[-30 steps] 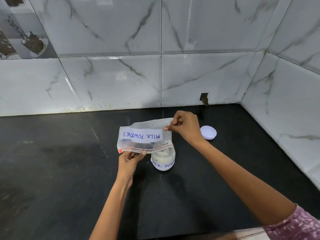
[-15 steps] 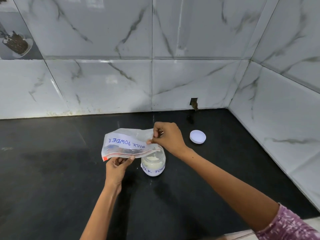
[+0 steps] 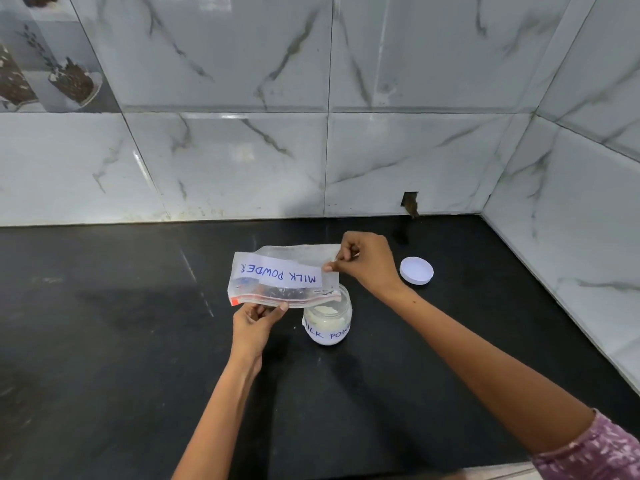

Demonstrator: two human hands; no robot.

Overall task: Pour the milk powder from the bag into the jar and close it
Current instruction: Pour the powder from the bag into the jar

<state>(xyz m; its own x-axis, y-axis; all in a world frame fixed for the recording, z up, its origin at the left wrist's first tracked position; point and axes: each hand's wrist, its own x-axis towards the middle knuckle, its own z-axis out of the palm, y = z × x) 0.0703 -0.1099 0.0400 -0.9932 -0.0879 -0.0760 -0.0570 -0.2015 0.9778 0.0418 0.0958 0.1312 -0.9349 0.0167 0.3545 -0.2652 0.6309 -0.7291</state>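
Observation:
A clear zip bag [image 3: 284, 277] labelled MILK POWDER is held upside down above a small glass jar [image 3: 328, 322]. Its red zip edge points toward me and overlaps the jar's rim. The jar stands open on the black counter [image 3: 104, 341] with white powder inside and a label on its front. My left hand [image 3: 254, 325] pinches the bag's zip edge from below. My right hand [image 3: 367, 263] pinches the bag's far right corner. The bag looks nearly empty. A white lid [image 3: 416, 270] lies flat on the counter to the right of the jar.
Marble-patterned tiled walls [image 3: 242, 161] close the counter at the back and on the right, forming a corner. A small dark hole [image 3: 409, 202] sits in the back wall just above the counter.
The bag has gone from tilted to nearly level, with its zip edge over the jar. Both hands keep their grips. The camera view has shifted slightly.

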